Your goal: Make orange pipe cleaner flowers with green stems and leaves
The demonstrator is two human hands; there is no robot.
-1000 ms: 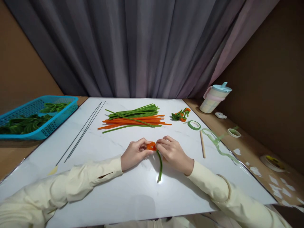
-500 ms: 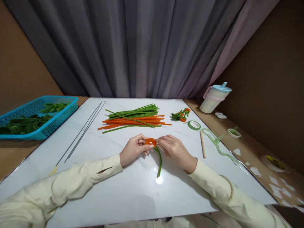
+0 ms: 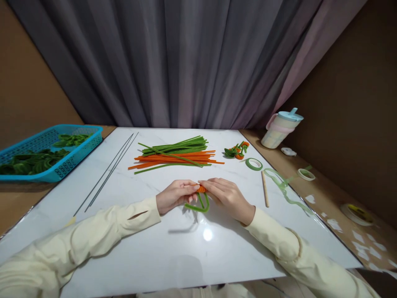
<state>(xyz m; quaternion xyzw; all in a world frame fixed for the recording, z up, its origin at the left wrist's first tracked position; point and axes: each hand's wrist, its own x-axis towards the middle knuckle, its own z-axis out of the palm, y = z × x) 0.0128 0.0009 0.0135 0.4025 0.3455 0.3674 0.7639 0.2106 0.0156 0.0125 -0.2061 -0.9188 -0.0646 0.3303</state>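
Note:
Between my two hands is a small orange pipe-cleaner coil (image 3: 202,189), partly covered by fingers. My left hand (image 3: 178,194) pinches it from the left side, and my right hand (image 3: 228,196) grips its right side. From under the coil hangs a bent green pipe cleaner (image 3: 203,209), its free end pointing left below my left fingers. Just beyond the hands lie a bundle of orange pipe cleaners (image 3: 180,159) and a bundle of green pipe cleaners (image 3: 176,145). Small finished orange-and-green pieces (image 3: 237,150) sit together to the right of the bundles.
A blue basket (image 3: 77,159) holding green looped pieces stands at the left. Thin stem wires (image 3: 108,171) lie near it. On the right are green tape (image 3: 254,164), a wooden stick (image 3: 265,189), a loose tape strip (image 3: 285,188), a tumbler (image 3: 281,130) and paper scraps (image 3: 359,248).
The orange coil has turned, so its central hole no longer shows. The green tail, which hung down towards me, is now bent and points left. Both hands stay nearly in place.

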